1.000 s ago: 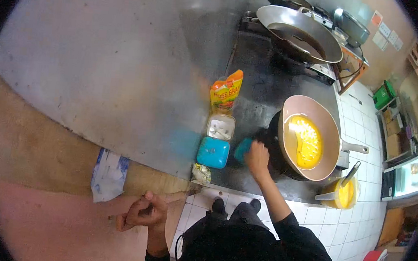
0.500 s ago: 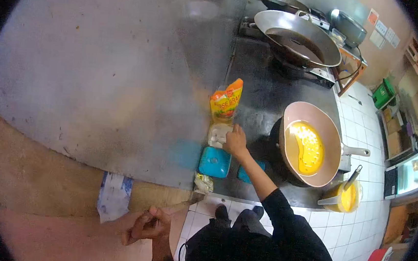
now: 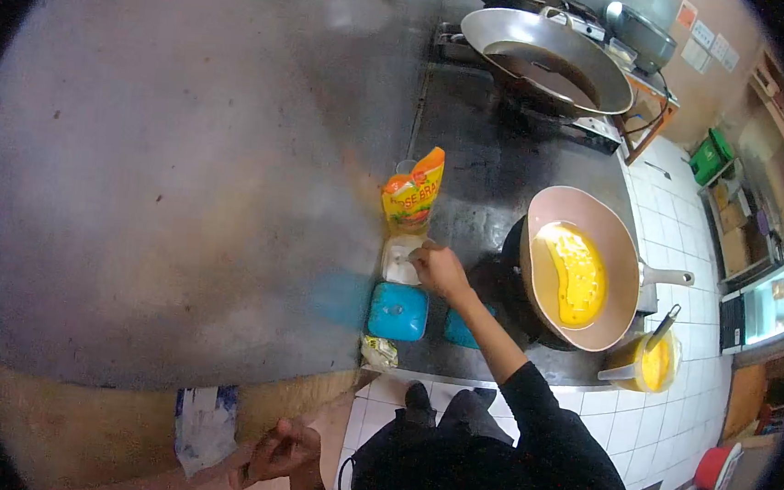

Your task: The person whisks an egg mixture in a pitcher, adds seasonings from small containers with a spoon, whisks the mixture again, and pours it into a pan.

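Note:
My right hand [image 3: 439,272] is over the right edge of an open container of white stuff [image 3: 401,259], its fingers drawn together; whatever they may hold is too small to tell. Just below are a blue lidded box [image 3: 398,311] and a second blue piece [image 3: 465,328], partly under my forearm. An orange and yellow pouch [image 3: 413,194] stands behind the container. My left hand [image 3: 282,453] hangs at the lower left with curled fingers, away from the counter items. Yellow liquid [image 3: 577,275] lies in the pink pan [image 3: 552,202] on the right.
A large wok [image 3: 483,26] with dark liquid sits on a burner at the back. A jug [image 3: 624,367] of yellow liquid with a utensil stands at the counter's right corner. A small crumpled packet [image 3: 379,352] lies at the front edge. A white and blue packet [image 3: 205,428] is at the lower left.
My right hand has gone from the blue piece beside the pan to the open white container, where it now stays. My left hand has shifted slightly downward. The yellow liquid looks much the same.

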The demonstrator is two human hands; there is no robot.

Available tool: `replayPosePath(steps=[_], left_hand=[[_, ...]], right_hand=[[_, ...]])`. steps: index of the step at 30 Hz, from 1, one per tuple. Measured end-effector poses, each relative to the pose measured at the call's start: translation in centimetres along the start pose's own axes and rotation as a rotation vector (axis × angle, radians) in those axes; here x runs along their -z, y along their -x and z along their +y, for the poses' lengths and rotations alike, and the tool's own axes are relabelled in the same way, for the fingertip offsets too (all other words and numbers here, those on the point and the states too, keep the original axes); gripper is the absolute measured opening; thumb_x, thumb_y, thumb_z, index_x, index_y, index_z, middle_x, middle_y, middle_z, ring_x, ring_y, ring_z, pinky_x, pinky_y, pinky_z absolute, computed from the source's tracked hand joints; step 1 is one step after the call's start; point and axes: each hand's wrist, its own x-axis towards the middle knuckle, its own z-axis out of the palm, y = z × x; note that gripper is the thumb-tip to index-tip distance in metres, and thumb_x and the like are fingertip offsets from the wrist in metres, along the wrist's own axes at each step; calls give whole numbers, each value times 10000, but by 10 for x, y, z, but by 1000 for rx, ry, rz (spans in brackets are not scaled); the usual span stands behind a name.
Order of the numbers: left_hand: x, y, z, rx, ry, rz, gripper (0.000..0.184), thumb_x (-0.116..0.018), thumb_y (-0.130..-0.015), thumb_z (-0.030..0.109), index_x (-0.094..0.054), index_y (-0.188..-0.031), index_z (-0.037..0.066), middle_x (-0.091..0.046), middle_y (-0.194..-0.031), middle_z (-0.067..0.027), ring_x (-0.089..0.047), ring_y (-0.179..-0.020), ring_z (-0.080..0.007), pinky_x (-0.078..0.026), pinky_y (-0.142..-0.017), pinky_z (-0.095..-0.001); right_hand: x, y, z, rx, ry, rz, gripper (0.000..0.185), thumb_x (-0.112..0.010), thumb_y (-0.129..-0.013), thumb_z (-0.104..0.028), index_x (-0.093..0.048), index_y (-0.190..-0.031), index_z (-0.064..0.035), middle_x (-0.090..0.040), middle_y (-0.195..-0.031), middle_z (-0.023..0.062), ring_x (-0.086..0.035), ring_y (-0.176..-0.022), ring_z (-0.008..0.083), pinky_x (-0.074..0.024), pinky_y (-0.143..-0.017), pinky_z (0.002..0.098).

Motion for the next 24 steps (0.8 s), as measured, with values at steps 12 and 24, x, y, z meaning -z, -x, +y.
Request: replayPosePath(steps=[12,24], left_hand=[[9,-8,6,-85,-192,-6,64,-442,-879,76,-384,-889,50,-346,-851,-52,-391,-761,-170,-406,-713,-299],[9,-20,-1,-127,-246,22,107,-462,-872,94,-362,-864,58,-339,-838,-48,-375,-754,-163,-380,-682,-291]], right_hand=[[4,2,8,-38,14,-78,96,-571,-671,-68,-635,-738,-46,-607,-787,152,-595,-721,342,-480,-650,427],[-9,-5,-3,-126,-51,-53,96,-580,-693,-85,-658,-740,-54,-623,-759,146,-601,-713,339,-484,-660,405]])
